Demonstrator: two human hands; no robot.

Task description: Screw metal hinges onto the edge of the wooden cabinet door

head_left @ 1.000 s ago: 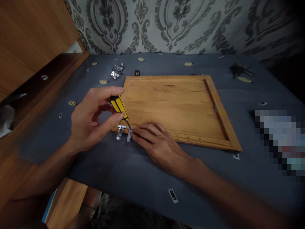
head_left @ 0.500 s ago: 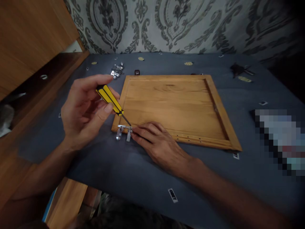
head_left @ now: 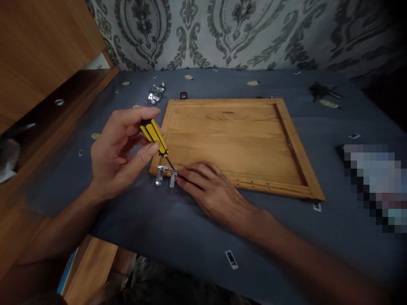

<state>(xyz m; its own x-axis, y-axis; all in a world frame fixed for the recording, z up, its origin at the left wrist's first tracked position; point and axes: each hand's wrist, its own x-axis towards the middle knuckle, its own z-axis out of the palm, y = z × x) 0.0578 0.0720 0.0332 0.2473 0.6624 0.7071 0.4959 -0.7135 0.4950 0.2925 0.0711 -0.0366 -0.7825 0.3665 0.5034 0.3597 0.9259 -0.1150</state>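
A framed wooden panel [head_left: 235, 140] lies flat on the dark blue cloth. At its near left corner sits a small metal bracket [head_left: 165, 174] with two curved legs. My left hand [head_left: 119, 154] is closed round a yellow and black screwdriver [head_left: 155, 137], whose tip points down at the bracket. My right hand [head_left: 211, 190] lies flat on the cloth beside the panel's near edge, its fingertips pressing on the bracket's right end.
More metal brackets [head_left: 155, 94] are piled at the back left of the cloth. A dark object [head_left: 322, 90] lies at the back right. Wooden furniture [head_left: 38, 46] rises on the left. Patterned wallpaper [head_left: 241, 29] backs the table. A blurred patch [head_left: 375, 186] covers the right side.
My left hand swung the screwdriver handle out to the left, then brought it back more upright over the bracket. My right hand stayed on the bracket.
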